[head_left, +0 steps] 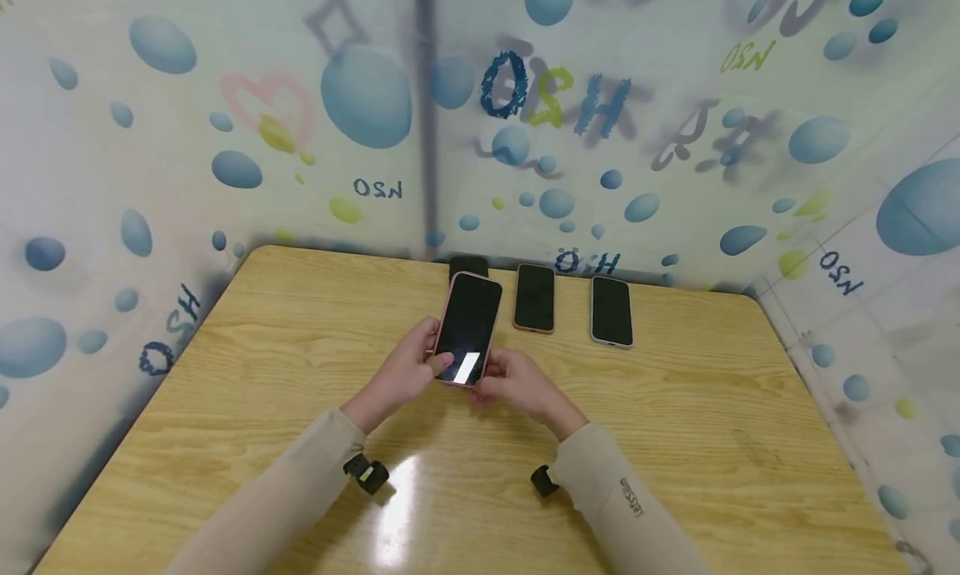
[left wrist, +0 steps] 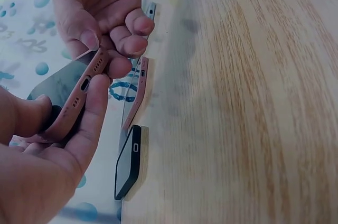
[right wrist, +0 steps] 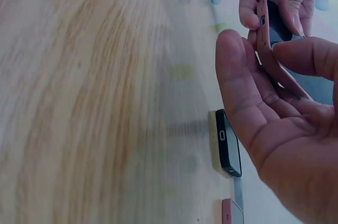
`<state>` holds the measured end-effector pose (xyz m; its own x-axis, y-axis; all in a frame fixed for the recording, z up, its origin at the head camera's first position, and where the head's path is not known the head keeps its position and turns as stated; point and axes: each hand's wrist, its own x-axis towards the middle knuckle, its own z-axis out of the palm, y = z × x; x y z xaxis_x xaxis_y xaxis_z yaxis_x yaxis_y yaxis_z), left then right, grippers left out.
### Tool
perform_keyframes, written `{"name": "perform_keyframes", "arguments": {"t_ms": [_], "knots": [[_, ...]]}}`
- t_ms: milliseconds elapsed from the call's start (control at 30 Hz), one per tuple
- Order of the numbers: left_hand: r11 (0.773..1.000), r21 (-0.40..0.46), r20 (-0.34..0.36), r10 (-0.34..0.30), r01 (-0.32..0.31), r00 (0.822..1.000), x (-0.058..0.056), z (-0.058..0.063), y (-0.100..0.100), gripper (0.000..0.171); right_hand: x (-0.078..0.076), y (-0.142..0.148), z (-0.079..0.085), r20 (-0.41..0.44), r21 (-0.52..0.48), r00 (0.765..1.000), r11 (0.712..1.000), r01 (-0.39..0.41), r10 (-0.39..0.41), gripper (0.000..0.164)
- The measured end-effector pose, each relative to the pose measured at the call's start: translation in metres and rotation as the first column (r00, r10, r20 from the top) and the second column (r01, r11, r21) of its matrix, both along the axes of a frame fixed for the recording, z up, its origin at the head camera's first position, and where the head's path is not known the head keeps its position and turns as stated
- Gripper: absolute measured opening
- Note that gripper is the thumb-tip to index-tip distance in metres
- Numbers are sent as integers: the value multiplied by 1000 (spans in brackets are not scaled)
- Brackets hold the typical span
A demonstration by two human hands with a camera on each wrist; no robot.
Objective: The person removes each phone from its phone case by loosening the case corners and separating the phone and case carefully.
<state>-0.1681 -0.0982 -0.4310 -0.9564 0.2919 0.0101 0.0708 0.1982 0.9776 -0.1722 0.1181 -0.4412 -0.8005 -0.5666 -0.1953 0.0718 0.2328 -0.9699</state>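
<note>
A smartphone (head_left: 470,317) in a pink case is held up over the table, its dark screen facing up and reflecting a light. My left hand (head_left: 405,365) grips its left side, thumb on the lower screen and fingers underneath. At the lower right corner, my right hand (head_left: 522,385) pinches the case edge between thumb and index finger. The left wrist view shows the case's bottom edge (left wrist: 84,84) with its charging port. In the right wrist view, the right hand's other fingers (right wrist: 237,81) extend beside the phone.
Behind the held phone lies a black phone (head_left: 468,263), partly hidden. A pink-cased phone (head_left: 534,298) and a light-edged phone (head_left: 612,312) lie to its right. All rest near the back edge of the wooden table (head_left: 712,408), against a patterned curtain (head_left: 285,192).
</note>
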Motion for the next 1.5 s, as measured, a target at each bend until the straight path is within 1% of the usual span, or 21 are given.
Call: {"name": "perform_keyframes", "arguments": {"t_ms": [133,267,367,467,567,633,733,867,1000,1100,1167,1300,1500], "knots": [[1000,-2,-7,0,0,1000,1,2,-1,23,-1,-3,-4,84,-69,996,998,-12,17,37],[1000,-11,-13,-6,6,1000,2,3,-2,23,-1,-5,-4,142,-119,990,993,0,17,38],[999,-30,-10,-10,10,1000,2,3,-2,22,0,-7,-3,161,-130,987,992,8,13,41],[999,-46,-7,-5,5,1000,3,3,-3,21,1,-9,-2,158,-121,987,992,25,-6,43],[999,-46,-3,5,-5,1000,4,3,-3,20,4,-14,-2,123,-80,991,995,58,-48,41],[999,-47,-9,8,-9,1000,3,1,-3,18,7,-17,-2,67,-22,994,996,88,-87,39],[998,-50,-14,21,-22,1000,3,1,-1,17,11,-22,-1,-33,66,988,986,151,-149,34],[998,-53,-12,44,-45,999,3,2,0,19,15,-27,1,-179,142,963,964,226,-199,27],[996,-59,-1,63,-63,998,3,3,0,20,18,-31,4,-302,216,930,935,281,-209,20],[996,-61,6,65,-64,998,3,3,0,20,20,-34,6,-331,242,919,922,301,-213,16],[996,-57,11,68,-67,998,3,3,0,19,21,-34,7,-339,243,917,922,301,-210,15],[996,-52,11,66,-66,998,4,1,0,19,21,-34,8,-331,230,922,930,287,-203,14],[997,-42,-4,63,-63,998,6,2,1,20,20,-31,8,-322,251,934,938,240,-153,27]]}}
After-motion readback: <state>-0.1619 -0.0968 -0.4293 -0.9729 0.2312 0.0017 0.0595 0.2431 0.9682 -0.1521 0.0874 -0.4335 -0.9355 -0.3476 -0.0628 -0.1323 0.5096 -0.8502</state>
